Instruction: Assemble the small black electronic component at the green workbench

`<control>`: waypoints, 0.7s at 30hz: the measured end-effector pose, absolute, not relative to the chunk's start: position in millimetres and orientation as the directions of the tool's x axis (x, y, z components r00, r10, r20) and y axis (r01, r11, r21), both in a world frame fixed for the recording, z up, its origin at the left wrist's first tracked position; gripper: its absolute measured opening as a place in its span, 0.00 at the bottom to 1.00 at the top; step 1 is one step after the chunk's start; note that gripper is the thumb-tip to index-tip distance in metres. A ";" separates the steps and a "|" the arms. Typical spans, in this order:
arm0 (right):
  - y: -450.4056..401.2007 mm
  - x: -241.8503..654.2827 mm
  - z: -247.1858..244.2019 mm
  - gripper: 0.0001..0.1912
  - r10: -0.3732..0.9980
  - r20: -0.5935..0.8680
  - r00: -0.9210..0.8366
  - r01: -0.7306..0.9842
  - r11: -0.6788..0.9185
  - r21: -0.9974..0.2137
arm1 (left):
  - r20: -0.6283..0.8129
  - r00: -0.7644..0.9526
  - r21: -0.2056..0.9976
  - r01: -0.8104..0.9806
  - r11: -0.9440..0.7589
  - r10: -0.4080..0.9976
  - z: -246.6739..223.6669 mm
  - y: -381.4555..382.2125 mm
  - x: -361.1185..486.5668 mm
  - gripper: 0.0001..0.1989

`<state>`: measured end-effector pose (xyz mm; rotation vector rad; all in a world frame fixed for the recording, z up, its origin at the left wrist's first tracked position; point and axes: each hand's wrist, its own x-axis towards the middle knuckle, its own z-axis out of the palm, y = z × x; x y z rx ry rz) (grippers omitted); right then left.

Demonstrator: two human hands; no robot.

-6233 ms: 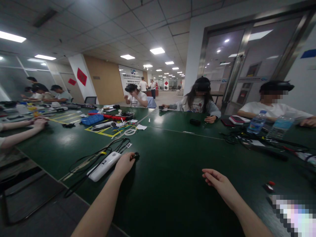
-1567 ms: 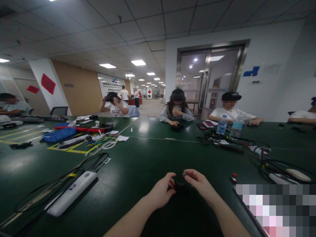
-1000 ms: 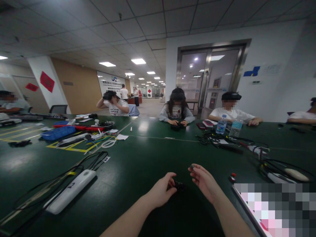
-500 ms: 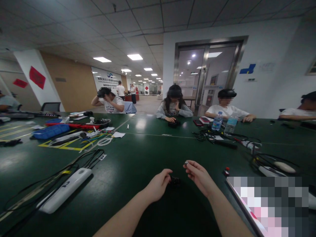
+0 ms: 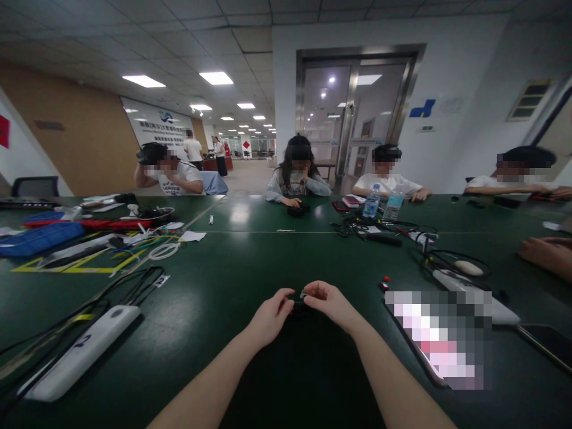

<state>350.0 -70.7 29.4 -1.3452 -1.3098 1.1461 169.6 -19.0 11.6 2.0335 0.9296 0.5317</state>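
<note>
A small black object [image 5: 304, 309] lies low over the green table between my two hands; its kind is too dark to make out. My left hand [image 5: 271, 317] is closed at the left end of this object, thumb and fingers curled against it. From the right, my right hand [image 5: 331, 305] pinches a tiny silvery piece [image 5: 302, 294] between thumb and fingertips. This piece is just above the black object, and whether the two touch is unclear. The lower fingers of both hands are partly hidden.
On my left lies a white power strip [image 5: 84, 351] with black cables. To the right are a pixelated tablet-like device [image 5: 429, 339], a phone [image 5: 552, 345] and another power strip [image 5: 478, 298]. Water bottles [image 5: 372, 202] and several seated people are across the green table [image 5: 214, 286].
My right hand has moved left and in, bringing the silvery piece over the black object. My left hand stays beside that object. The camera view has turned right.
</note>
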 end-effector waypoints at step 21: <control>-66.4 355.0 18.0 0.17 0.994 -0.110 0.013 0.206 -0.111 -0.972 | -0.002 0.652 0.794 0.462 -0.396 0.758 11.6 -15.5 177.0 0.16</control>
